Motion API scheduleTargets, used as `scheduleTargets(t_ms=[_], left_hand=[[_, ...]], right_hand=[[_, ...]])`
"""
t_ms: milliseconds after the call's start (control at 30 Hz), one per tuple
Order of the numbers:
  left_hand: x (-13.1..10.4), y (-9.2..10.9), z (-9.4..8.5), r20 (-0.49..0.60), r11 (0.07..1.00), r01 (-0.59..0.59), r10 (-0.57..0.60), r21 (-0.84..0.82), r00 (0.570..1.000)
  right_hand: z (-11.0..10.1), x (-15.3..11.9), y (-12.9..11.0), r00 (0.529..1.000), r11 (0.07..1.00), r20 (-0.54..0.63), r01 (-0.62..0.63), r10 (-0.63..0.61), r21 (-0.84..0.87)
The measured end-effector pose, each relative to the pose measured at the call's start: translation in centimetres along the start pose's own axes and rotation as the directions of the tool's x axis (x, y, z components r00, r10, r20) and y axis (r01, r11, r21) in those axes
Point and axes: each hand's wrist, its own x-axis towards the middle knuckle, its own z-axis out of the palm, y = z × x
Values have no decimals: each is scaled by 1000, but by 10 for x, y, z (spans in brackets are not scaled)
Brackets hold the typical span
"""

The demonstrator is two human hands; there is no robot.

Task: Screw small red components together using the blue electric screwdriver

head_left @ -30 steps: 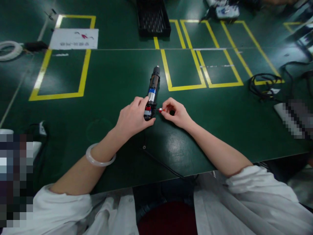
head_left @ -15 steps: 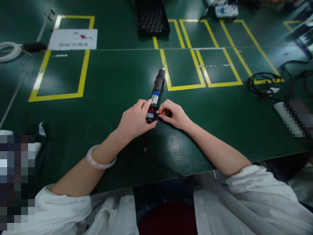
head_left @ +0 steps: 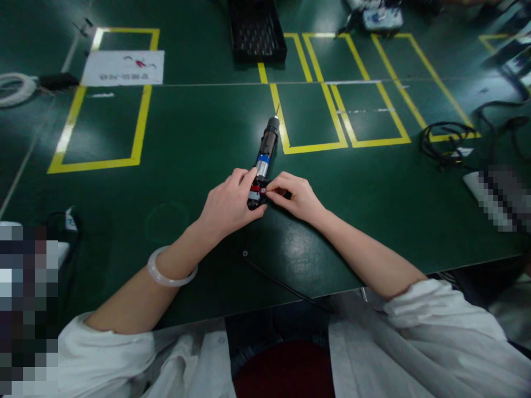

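An electric screwdriver (head_left: 267, 145) lies on the green table, its thin bit pointing away from me. Inner parts show near its rear end: a silver section, a blue band and a small red part (head_left: 256, 188). My left hand (head_left: 229, 200) is wrapped over that rear end from the left, gripping it and hiding part of it. From the right, my right hand (head_left: 297, 194) has thumb and index finger pinched at a small white connector (head_left: 263, 190) beside the red part. The fingertips partly hide the connector and any wire behind it.
A black tray (head_left: 261, 55) stands at the far middle. Yellow tape outlines (head_left: 315, 148) mark the table. A white sign (head_left: 124, 67) lies at left, a coiled black cable (head_left: 446, 141) at right. Near the front edge runs a black cord (head_left: 286, 284).
My right fingertips have moved slightly left, closer to the red part; the orange-red wire seen at them earlier is now mostly covered. My left hand and the screwdriver stay in place.
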Motion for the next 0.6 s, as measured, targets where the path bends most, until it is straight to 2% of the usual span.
scheduleTargets(t_ms=[267, 433, 600], left_hand=[[1, -2, 5, -26, 1000, -6, 6, -6, 1000], [6, 5, 8, -57, 999, 45, -45, -4, 997], [10, 10, 12, -100, 997, 78, -75, 26, 992]], right_hand=[[1, 2, -2, 998, 997, -20, -58, 59, 60], [2, 3, 2, 995, 987, -12, -100, 102, 122], [3, 3, 4, 996, 983, 3, -89, 90, 159]])
